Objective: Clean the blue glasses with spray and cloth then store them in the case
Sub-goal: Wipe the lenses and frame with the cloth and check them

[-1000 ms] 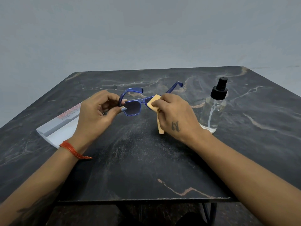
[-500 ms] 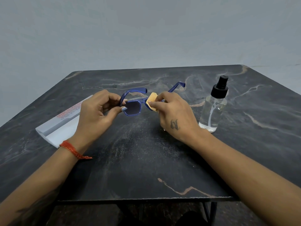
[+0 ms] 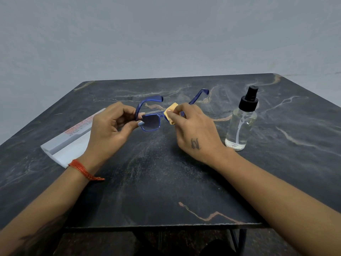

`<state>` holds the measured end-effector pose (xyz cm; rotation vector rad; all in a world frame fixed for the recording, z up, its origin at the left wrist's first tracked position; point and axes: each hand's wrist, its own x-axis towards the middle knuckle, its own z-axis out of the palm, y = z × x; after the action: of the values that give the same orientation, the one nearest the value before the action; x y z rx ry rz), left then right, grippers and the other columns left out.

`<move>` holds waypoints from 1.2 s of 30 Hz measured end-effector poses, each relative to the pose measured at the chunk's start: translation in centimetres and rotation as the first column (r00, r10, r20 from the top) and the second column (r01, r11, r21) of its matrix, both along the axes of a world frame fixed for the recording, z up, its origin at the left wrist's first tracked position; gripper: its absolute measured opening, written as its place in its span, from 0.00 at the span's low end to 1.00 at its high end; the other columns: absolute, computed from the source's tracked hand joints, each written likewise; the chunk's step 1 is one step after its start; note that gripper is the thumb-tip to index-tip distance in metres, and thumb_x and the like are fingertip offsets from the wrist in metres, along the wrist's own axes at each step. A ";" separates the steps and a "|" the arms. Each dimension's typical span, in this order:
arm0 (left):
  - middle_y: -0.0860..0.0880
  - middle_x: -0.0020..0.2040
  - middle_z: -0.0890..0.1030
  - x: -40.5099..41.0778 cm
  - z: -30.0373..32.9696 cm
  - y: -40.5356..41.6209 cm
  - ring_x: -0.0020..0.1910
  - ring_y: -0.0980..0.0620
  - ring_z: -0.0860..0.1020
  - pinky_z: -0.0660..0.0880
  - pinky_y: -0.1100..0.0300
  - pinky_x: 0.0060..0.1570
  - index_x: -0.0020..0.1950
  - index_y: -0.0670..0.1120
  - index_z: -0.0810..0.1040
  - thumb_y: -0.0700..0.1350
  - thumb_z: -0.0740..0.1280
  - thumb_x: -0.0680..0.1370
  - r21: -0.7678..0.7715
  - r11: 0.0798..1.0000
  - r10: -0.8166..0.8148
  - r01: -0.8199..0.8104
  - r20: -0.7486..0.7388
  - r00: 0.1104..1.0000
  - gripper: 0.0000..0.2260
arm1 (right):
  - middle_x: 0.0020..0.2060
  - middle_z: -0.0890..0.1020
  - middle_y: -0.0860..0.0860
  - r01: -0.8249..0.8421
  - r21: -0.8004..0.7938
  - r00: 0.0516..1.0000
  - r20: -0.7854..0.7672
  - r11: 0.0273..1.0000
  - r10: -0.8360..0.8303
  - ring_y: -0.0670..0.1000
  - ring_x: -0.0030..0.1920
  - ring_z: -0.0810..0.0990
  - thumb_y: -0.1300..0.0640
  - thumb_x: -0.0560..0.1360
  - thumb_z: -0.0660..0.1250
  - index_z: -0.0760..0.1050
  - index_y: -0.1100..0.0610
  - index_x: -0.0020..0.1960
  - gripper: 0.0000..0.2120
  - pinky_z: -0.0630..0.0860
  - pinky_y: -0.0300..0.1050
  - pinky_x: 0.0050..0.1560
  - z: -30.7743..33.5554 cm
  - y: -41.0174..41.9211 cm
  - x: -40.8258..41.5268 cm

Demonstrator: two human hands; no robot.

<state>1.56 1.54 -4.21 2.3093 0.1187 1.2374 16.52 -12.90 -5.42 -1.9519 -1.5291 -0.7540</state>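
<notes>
The blue glasses are held above the dark marble table, arms unfolded and pointing away from me. My left hand pinches the frame's left corner beside the left lens. My right hand presses a folded orange cloth around the right lens, which the cloth and fingers hide. A clear spray bottle with a black pump top stands upright on the table right of my right hand. The grey case, with red print on it, lies on the table behind my left wrist.
The table's front edge is near my forearms, with dark metal legs below. A plain grey wall stands behind the table.
The hanging end of the cloth has been gathered into my right hand, and the cloth has shifted slightly up on the right lens. The left hand kept its grip.
</notes>
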 end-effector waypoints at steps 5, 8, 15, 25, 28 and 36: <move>0.54 0.43 0.78 0.0 0.0 -0.1 0.44 0.44 0.81 0.78 0.45 0.45 0.45 0.59 0.76 0.49 0.68 0.71 -0.027 1.000 -0.006 0.007 0.015 1.000 0.05 | 0.42 0.80 0.54 -0.044 0.038 0.999 -0.020 0.998 0.044 0.57 0.40 0.77 0.64 0.64 0.72 0.82 0.57 0.48 0.13 0.69 0.40 0.28 -0.1 -0.2 0.4; 0.54 0.43 0.78 0.0 0.0 -0.1 0.44 0.45 0.81 0.78 0.46 0.45 0.46 0.59 0.76 0.50 0.68 0.72 -0.003 1.000 -0.018 0.018 0.007 1.000 0.05 | 0.35 0.80 0.51 0.030 0.059 0.999 -0.026 0.998 -0.028 0.56 0.35 0.78 0.63 0.61 0.76 0.83 0.56 0.40 0.08 0.67 0.38 0.27 -0.1 -0.2 0.7; 0.56 0.43 0.79 0.0 0.0 -0.1 0.45 0.47 0.81 0.79 0.53 0.48 0.45 0.62 0.77 0.49 0.69 0.71 -0.039 0.998 -0.041 0.041 0.005 0.999 0.07 | 0.41 0.80 0.53 0.137 0.059 0.988 0.061 0.989 -0.140 0.55 0.36 0.78 0.54 0.65 0.76 0.81 0.58 0.45 0.12 0.61 0.36 0.28 0.0 -0.3 0.6; 0.56 0.42 0.80 0.1 0.0 -0.4 0.42 0.53 0.81 0.76 0.68 0.46 0.45 0.54 0.76 0.42 0.70 0.70 -0.085 0.996 -0.014 0.016 0.014 1.000 0.08 | 0.40 0.82 0.52 -0.054 0.146 0.996 0.079 0.988 0.043 0.55 0.35 0.77 0.63 0.65 0.76 0.83 0.56 0.46 0.11 0.70 0.39 0.25 -0.3 0.2 1.3; 0.60 0.42 0.79 0.0 0.1 -0.3 0.42 0.57 0.81 0.75 0.69 0.46 0.45 0.55 0.76 0.43 0.71 0.71 -0.095 0.995 -0.026 0.028 0.022 0.999 0.08 | 0.36 0.81 0.52 -0.055 0.214 0.997 0.057 0.975 0.044 0.55 0.34 0.78 0.62 0.64 0.78 0.83 0.57 0.41 0.07 0.71 0.38 0.26 -0.4 0.2 1.5; 0.53 0.43 0.80 0.1 0.2 0.2 0.46 0.50 0.82 0.76 0.66 0.49 0.42 0.61 0.77 0.42 0.70 0.70 -0.219 0.974 -0.038 0.052 0.068 0.997 0.12 | 0.35 0.79 0.45 -0.031 0.343 0.925 -0.345 0.939 0.157 0.46 0.36 0.77 0.51 0.70 0.73 0.77 0.57 0.43 0.10 0.74 0.42 0.36 0.6 -0.3 1.1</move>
<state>1.70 1.78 -4.04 2.0696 0.1721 1.2083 17.62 -13.20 -4.86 -1.6407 -1.1739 -0.5244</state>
